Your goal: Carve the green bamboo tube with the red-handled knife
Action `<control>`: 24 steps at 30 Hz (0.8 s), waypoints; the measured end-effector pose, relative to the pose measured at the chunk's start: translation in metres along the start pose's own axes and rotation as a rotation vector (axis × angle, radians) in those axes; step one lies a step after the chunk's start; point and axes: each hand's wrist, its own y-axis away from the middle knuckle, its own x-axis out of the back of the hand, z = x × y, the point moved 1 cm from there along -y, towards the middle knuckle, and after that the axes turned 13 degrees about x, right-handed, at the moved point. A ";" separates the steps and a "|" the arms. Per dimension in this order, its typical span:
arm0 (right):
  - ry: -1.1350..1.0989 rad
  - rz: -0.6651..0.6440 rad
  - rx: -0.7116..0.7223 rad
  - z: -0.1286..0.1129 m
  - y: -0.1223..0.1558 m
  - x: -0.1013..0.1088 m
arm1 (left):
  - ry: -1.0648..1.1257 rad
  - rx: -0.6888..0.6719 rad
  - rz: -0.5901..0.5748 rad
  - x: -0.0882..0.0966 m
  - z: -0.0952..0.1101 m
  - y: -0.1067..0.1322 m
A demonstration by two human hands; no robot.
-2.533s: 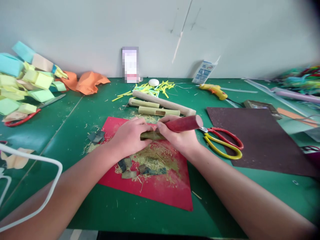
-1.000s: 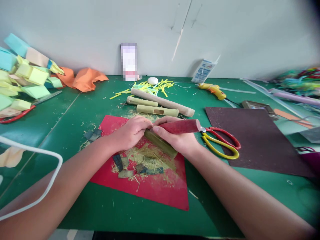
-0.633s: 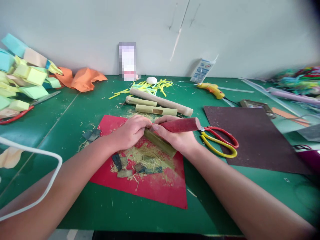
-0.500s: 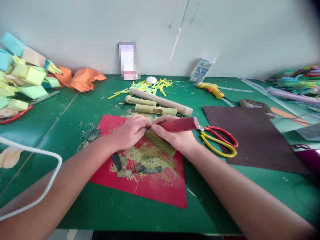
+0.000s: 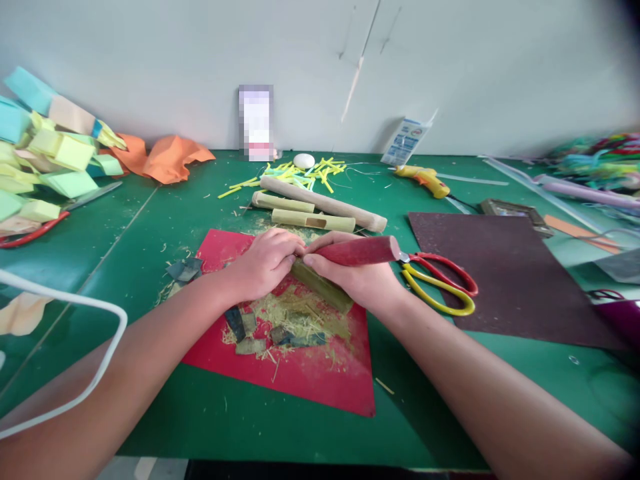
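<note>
My left hand (image 5: 263,263) is closed around the upper end of a short green bamboo piece (image 5: 323,288), which slants down to the right over a red sheet (image 5: 320,380). My right hand (image 5: 357,277) grips a tool with a thick red handle (image 5: 363,251); its blade is hidden where the two hands meet at the bamboo. Pale shavings and dark bark chips (image 5: 287,323) lie heaped on the red sheet just below the hands.
Three more bamboo pieces (image 5: 320,207) lie behind the hands. Red-and-yellow scissors (image 5: 440,287) and a dark brown sheet (image 5: 510,273) sit to the right. Yellow strips (image 5: 300,175), a glue gun (image 5: 425,179), foam blocks (image 5: 45,167) and orange paper (image 5: 167,159) line the green table (image 5: 125,227).
The bamboo piece turned from lying level between my hands to slanting down to the right 2.5 s ago. Since then both hands stay nearly still on it.
</note>
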 end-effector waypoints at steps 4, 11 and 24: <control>-0.049 0.000 0.091 -0.001 0.004 -0.003 | 0.014 -0.013 0.009 -0.001 -0.001 -0.001; -0.103 0.080 0.002 0.005 0.004 -0.004 | -0.007 0.001 0.002 0.000 0.002 -0.002; -0.094 0.065 -0.007 0.003 0.003 -0.005 | -0.001 0.010 0.006 0.001 0.004 -0.002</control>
